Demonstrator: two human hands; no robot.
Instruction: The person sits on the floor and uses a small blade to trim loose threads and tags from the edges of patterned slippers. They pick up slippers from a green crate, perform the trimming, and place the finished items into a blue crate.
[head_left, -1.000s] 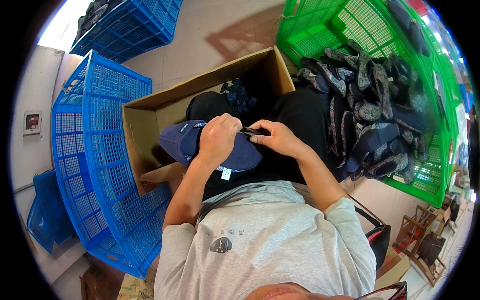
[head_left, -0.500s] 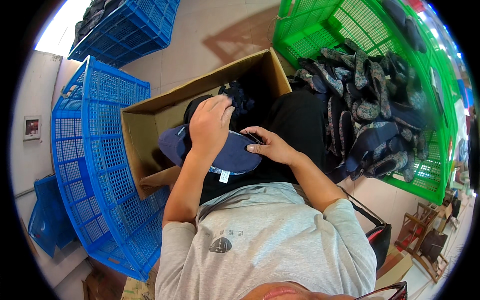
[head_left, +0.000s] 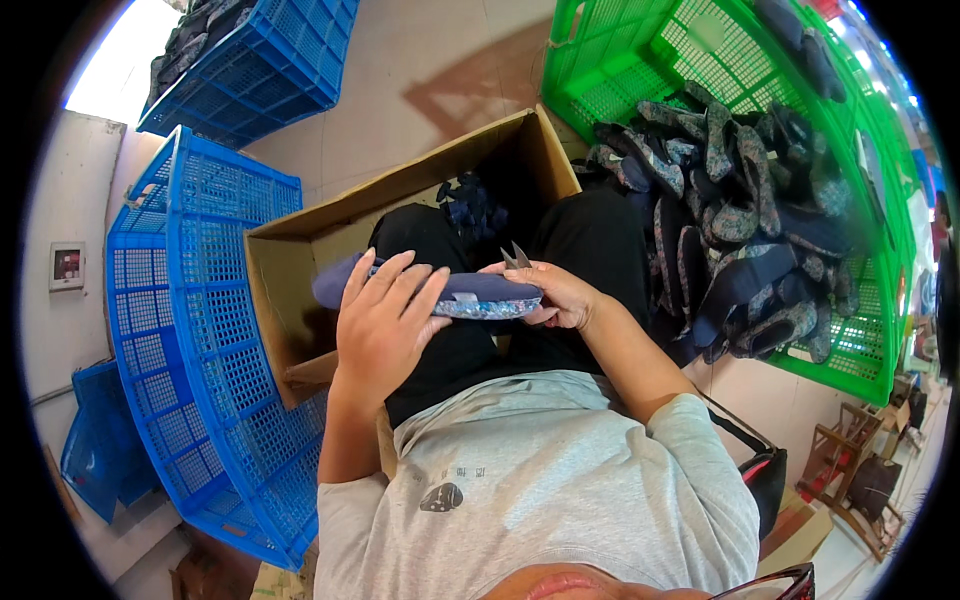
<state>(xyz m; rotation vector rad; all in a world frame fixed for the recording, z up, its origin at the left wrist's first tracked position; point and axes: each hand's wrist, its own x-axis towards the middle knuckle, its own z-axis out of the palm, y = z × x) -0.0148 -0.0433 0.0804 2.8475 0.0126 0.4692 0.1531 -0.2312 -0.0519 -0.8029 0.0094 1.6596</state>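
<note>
A navy slipper (head_left: pixel 490 289) with a multicoloured patterned edge is held sideways above my lap, its side turned up to me. My left hand (head_left: pixel 385 325) grips its left part, fingers laid over the navy fabric and thumb at the near edge. At the slipper's right end, my right hand (head_left: pixel 560 294) pinches the tip. The same right hand also holds small thread snips (head_left: pixel 516 256), whose two pointed blades stick out above the fingers, apart from the slipper. Their handle is hidden in the palm.
A cardboard box (head_left: pixel 400 172) stands around my knees, with dark scraps (head_left: pixel 470 205) inside. To the right a green crate (head_left: pixel 700 50) holds a heap of patterned slippers (head_left: pixel 735 200). Blue crates (head_left: pixel 235 350) stand at the left, another blue crate (head_left: pixel 270 75) farther back.
The slipper has turned from its flat navy face to its patterned side edge. My left hand has come down nearer my body and now grips it. The snips' blades now point up and away.
</note>
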